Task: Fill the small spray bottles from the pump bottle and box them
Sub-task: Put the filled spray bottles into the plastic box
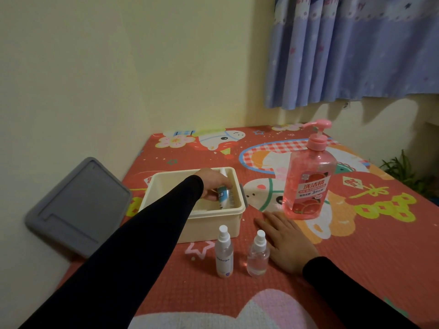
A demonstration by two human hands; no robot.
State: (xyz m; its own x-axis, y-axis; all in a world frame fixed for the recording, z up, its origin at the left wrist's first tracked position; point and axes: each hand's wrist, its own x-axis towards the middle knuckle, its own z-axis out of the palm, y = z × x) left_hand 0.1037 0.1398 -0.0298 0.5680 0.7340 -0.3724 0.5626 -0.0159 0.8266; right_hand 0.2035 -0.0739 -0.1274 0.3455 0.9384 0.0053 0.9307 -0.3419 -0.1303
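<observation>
Nearest us, two small spray bottles stand upright, the taller bottle (pixel 223 252) and the rounder bottle (pixel 258 254), nozzles at 12 o'clock. Our right hand (pixel 288 241) lies flat, fingers straight, at 3 o'clock of them. Our left hand (pixel 213 184) grips a labelled spray bottle (pixel 224 194) inside the cream box (pixel 209 220), long axis running 12 to 6. The pump bottle (pixel 308 179) stands at 1 o'clock.

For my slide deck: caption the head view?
Left hand holds a bottle inside the box.
</observation>
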